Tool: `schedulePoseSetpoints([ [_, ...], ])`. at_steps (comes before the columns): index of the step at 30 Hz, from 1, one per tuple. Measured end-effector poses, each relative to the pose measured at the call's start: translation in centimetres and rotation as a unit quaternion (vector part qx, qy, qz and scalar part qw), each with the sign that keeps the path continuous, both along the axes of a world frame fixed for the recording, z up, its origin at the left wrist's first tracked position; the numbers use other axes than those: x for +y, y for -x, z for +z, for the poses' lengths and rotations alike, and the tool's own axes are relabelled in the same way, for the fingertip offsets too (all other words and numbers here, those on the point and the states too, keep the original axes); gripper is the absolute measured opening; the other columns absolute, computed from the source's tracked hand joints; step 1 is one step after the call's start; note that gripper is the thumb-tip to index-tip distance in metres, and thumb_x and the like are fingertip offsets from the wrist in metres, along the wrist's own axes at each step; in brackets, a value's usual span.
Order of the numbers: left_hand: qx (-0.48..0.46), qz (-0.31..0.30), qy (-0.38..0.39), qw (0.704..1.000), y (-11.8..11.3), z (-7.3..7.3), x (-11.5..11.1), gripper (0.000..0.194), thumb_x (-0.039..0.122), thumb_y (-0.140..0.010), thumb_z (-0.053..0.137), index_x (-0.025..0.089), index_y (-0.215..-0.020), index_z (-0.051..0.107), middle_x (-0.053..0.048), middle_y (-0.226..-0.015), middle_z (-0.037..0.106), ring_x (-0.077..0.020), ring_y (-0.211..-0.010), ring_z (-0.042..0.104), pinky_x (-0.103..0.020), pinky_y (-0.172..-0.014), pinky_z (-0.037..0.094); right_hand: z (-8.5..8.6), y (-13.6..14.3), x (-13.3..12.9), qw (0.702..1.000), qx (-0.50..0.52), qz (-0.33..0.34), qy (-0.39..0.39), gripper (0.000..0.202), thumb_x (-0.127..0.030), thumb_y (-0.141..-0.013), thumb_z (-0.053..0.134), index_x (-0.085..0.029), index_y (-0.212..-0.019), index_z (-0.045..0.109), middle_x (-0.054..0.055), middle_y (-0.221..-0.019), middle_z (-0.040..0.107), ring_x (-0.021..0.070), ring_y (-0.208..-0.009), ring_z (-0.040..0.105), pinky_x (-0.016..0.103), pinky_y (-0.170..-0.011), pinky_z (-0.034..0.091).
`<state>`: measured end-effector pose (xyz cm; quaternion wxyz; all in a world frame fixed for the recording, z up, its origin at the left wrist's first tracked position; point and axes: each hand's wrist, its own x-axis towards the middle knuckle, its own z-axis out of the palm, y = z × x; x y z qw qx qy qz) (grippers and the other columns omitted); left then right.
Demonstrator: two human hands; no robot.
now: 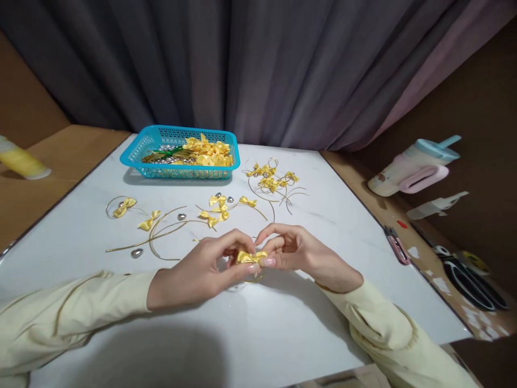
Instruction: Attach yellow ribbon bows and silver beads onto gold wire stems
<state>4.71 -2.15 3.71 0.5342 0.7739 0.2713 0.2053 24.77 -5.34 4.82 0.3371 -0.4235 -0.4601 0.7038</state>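
Note:
Between my two hands, near the middle of the white table [161,328], is a yellow satin bow [251,257]. My left hand [205,267] pinches its left part with thumb and fingers. The thumb and fingers of my right hand [291,249] close on its right end. A thin gold wire loop [256,279] shows just below the bow. Beyond my hands lie loose yellow bows [219,209], gold wires [155,235] and silver heart-shaped beads [137,253]. Several bows with wire rings [270,180] form a cluster farther back.
A blue basket [183,173] of yellow bows and silver pieces stands at the back. On the right are a tumbler [407,167], a clear squeeze bottle [434,206], pink-handled pliers [398,247] and black scissors [468,281]. A yellow bottle [22,160] lies at the left.

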Motion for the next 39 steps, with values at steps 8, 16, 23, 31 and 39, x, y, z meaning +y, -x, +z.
schedulePoseSetpoints([
  [8,-0.036,-0.002,0.254,0.967,-0.4,0.5,0.5,0.017,0.024,-0.08,0.061,0.018,-0.088,0.047,0.006,-0.067,0.049,-0.0094,-0.062,0.045,-0.022,-0.056,0.035,0.4,-1.6,1.0,0.99,-0.012,-0.134,-0.039,0.029,-0.024,-0.074,0.069,-0.015,-0.1,0.061,0.005,-0.074,0.068,0.0039,-0.044,0.033,0.021,-0.044,0.021],
  [16,-0.021,-0.028,0.328,0.944,-0.4,-0.3,0.6,0.02,0.023,-0.076,0.064,0.015,-0.093,0.057,0.004,-0.063,0.049,-0.0093,-0.056,0.045,-0.022,-0.052,0.032,-0.1,-2.1,1.7,0.974,0.061,-0.208,-0.064,0.023,-0.022,-0.08,0.063,-0.017,-0.102,0.062,0.005,-0.087,0.07,0.0053,-0.047,0.039,0.021,-0.047,0.034],
  [23,-0.013,-0.036,0.356,0.934,-0.4,-0.7,0.8,0.017,0.022,-0.075,0.065,0.013,-0.09,0.063,0.002,-0.06,0.051,-0.0087,-0.053,0.043,-0.022,-0.05,0.031,-0.6,-2.1,2.0,0.97,0.099,-0.214,-0.062,0.016,-0.02,-0.083,0.061,-0.014,-0.099,0.062,0.005,-0.088,0.069,0.0065,-0.059,0.052,0.02,-0.06,0.045],
  [31,-0.012,-0.072,0.392,0.917,-0.7,-1.5,0.7,0.012,0.025,-0.076,0.065,0.015,-0.08,0.063,0.002,-0.057,0.056,-0.0072,-0.05,0.043,-0.02,-0.047,0.026,-2.2,-1.3,2.2,0.978,0.059,-0.2,-0.035,0.018,-0.025,-0.085,0.061,-0.015,-0.098,0.059,0.005,-0.093,0.069,0.0087,-0.067,0.06,0.022,-0.066,0.048],
  [39,-0.004,-0.035,0.391,0.92,-1.0,-2.2,0.6,0.019,0.03,-0.078,0.065,0.013,-0.069,0.061,0.003,-0.044,0.055,-0.0052,-0.039,0.04,-0.019,-0.041,0.023,-2.5,-0.9,2.7,0.974,-0.102,-0.184,-0.089,0.026,-0.038,-0.087,0.054,-0.017,-0.102,0.052,0.011,-0.1,0.069,0.014,-0.074,0.063,0.027,-0.068,0.05],
])
